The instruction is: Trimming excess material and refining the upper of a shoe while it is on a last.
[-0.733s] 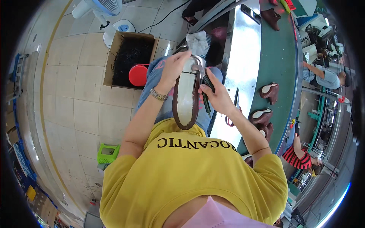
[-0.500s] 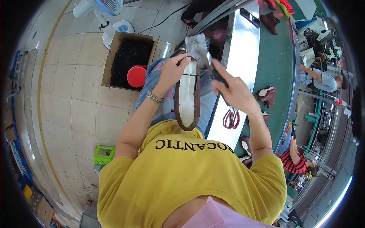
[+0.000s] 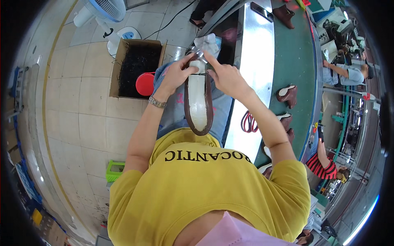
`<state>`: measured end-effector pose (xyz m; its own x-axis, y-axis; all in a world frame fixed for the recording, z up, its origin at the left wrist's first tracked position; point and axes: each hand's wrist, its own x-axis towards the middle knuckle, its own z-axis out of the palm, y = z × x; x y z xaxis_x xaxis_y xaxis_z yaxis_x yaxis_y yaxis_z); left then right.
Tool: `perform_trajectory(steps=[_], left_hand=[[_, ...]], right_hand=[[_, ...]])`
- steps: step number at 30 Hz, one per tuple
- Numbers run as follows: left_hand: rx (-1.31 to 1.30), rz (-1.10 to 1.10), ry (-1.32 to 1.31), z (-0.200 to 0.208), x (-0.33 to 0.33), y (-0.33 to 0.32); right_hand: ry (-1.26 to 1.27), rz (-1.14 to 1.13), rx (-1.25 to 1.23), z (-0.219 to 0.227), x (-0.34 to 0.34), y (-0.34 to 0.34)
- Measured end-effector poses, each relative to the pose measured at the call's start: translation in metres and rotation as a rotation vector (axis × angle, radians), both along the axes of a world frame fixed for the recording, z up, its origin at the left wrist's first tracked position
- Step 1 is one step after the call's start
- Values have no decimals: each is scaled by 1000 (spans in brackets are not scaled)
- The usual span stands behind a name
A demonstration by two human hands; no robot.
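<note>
A brown boot (image 3: 209, 107) rests upside down across my lap, with its long whitish sole side (image 3: 198, 96) facing up and a dark line crossing it near the far end. My left hand (image 3: 175, 78) is closed around that far end, its thumb on the pale surface. From the other side, my right hand (image 3: 229, 81) reaches in with its index finger stretched toward the shiny metal head of a hand tool (image 3: 198, 54) at the boot's tip. The tool's dark handle is hidden by my right hand now. Behind the tip lies a crumpled whitish cloth (image 3: 207, 42).
Red-handled scissors (image 3: 248, 122) and a phone (image 3: 261, 11) lie on the metal ledge (image 3: 256, 61) at right. Beyond it, a green conveyor belt (image 3: 283, 69) carries several brown boots. A cardboard box (image 3: 117, 69), red round object (image 3: 145, 84), fan (image 3: 108, 12) and green basket (image 3: 114, 170) stand left.
My right hand has brought the tool left to the boot's far tip; before, it was blurred, swinging beside it. My left hand has shifted slightly left with the boot.
</note>
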<state>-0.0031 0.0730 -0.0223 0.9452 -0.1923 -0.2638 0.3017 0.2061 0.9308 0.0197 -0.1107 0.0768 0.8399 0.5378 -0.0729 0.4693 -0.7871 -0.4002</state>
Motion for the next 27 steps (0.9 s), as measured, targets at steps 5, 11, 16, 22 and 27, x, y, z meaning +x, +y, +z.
perform_trajectory(steps=[5,11,16,22,27], left_hand=[[-114,92,-13,10,-30,10],[3,-12,-86,20,-68,-8],[233,25,-131,7,-84,-7],[789,165,-165,21,-87,9],[952,108,-243,29,-81,25]], right_hand=[[338,-368,322,10,-18,-32],[-13,-740,131,-89,-24,-117],[-205,-790,150,-147,-83,-162],[-147,-1045,-7,-137,-191,-206],[410,-1202,84,-112,-210,-193]])
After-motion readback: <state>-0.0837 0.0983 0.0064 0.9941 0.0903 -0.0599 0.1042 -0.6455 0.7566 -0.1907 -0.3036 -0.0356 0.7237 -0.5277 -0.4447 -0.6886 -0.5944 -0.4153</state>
